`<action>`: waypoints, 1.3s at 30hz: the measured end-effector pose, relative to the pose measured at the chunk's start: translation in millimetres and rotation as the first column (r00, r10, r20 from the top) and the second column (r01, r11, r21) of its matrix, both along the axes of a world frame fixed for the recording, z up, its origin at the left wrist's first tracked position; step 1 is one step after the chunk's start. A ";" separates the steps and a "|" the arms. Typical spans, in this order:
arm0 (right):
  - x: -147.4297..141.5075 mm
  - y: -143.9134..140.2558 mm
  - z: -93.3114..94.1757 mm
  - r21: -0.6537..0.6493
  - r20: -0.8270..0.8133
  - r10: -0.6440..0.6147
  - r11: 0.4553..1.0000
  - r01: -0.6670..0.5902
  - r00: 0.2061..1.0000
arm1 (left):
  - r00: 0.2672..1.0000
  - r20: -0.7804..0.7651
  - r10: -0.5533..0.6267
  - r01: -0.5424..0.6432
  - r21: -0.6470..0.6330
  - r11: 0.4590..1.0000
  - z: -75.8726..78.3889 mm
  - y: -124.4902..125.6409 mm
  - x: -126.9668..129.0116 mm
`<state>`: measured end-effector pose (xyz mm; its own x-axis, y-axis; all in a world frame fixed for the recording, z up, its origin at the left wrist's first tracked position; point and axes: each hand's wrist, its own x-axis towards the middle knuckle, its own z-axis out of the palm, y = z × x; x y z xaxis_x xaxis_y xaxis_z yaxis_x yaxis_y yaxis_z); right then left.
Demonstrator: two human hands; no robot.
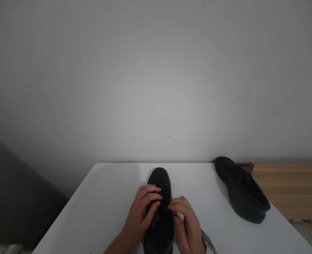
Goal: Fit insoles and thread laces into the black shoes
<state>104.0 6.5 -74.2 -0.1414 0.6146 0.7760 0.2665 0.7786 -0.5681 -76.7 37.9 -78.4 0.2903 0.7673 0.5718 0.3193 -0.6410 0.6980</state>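
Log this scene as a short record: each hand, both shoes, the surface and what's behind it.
left hand: fingers on near shoe, beside its laces
right hand: fingertips at the right edge of near shoe's opening; grip on a lace unclear
near shoe: black, between the hands, toe towards wall
other shoe: black, laced, near table's right edge, untouched
table: white
wall: pale, behind table

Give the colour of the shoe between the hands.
The shoe is black; see the head view.
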 end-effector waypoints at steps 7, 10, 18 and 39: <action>0.2 7.0 -2.2 -0.191 0.089 0.010 0.982 0.007 0.996 | 0.998 0.013 0.067 -0.067 -0.006 0.998 -3.5 -0.2 0.1; -0.4 10.8 -3.0 -0.237 0.094 0.003 0.971 0.020 0.996 | 0.998 0.012 0.058 -0.057 -0.026 0.998 -1.1 -2.9 -0.4; -0.8 12.1 0.0 -0.234 0.131 -0.026 0.971 0.056 0.991 | 1.000 -0.018 -0.018 0.016 -0.096 0.995 8.8 -9.3 -2.9; -3.2 5.3 -7.0 -0.126 -0.172 -0.038 0.992 0.017 0.984 | 0.932 0.361 0.019 0.033 -0.139 0.990 5.9 -7.4 -9.6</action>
<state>100.8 11.9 -81.2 0.0069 0.7094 0.7048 0.1759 0.6930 -0.6992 -86.3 30.6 -72.4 0.0906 0.8457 0.5259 0.0252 -0.5298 0.8477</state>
